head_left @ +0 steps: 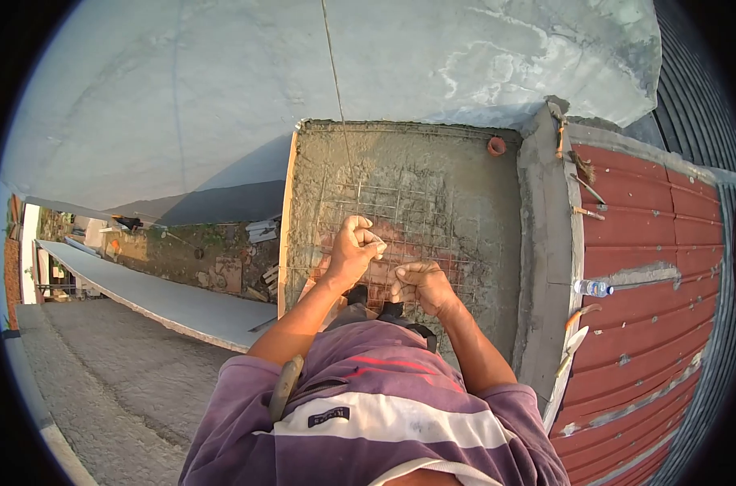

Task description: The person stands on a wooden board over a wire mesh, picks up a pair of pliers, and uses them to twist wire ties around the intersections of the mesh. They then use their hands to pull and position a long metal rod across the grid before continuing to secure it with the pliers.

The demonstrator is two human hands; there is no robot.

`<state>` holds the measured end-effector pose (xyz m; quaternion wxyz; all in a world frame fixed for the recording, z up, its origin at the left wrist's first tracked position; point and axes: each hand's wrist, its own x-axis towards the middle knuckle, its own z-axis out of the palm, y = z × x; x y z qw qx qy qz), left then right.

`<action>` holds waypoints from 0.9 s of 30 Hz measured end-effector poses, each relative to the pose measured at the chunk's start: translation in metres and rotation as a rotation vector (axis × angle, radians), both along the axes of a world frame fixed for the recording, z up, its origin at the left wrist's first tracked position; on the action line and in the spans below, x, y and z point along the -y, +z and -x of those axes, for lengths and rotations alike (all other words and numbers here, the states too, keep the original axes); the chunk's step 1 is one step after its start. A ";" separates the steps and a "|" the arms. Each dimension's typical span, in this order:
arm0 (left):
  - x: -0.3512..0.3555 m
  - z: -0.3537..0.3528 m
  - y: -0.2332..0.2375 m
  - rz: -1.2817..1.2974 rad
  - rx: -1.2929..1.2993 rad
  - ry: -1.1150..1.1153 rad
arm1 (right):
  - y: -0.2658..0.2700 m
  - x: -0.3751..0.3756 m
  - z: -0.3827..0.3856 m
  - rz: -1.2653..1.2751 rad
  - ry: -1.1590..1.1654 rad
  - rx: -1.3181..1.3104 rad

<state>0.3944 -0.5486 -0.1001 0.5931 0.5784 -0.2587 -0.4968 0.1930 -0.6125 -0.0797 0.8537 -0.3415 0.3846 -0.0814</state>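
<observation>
My left hand (pixel 355 249) is raised in front of my body, its fingers curled and pinched together. Just right of it and a little lower, my right hand (pixel 423 285) is also closed in a pinch. Whatever either hand holds is too small to make out. The two hands are apart. Below them lies a wire mesh grid (pixel 416 212) on wet grey concrete (pixel 473 182). A thin line (pixel 336 77) runs down from the top toward my left hand; whether it reaches the fingers is unclear.
A low wall (pixel 544 243) borders the concrete on the right. Near it are a water bottle (pixel 593 288), a trowel (pixel 576 340) and other hand tools on a red metal roof (pixel 643 324). A reddish pipe end (pixel 496 147) stands at the upper right. Boards edge the left side.
</observation>
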 end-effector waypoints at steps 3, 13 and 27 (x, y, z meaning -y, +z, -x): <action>0.001 -0.002 0.003 -0.035 -0.023 -0.022 | -0.013 0.000 0.007 0.239 0.020 -0.069; 0.019 -0.105 0.039 0.007 -0.540 0.314 | -0.040 -0.009 0.092 1.255 0.093 -0.483; 0.001 -0.083 0.026 -0.085 -0.625 0.068 | -0.063 -0.036 0.183 1.274 -0.070 -0.722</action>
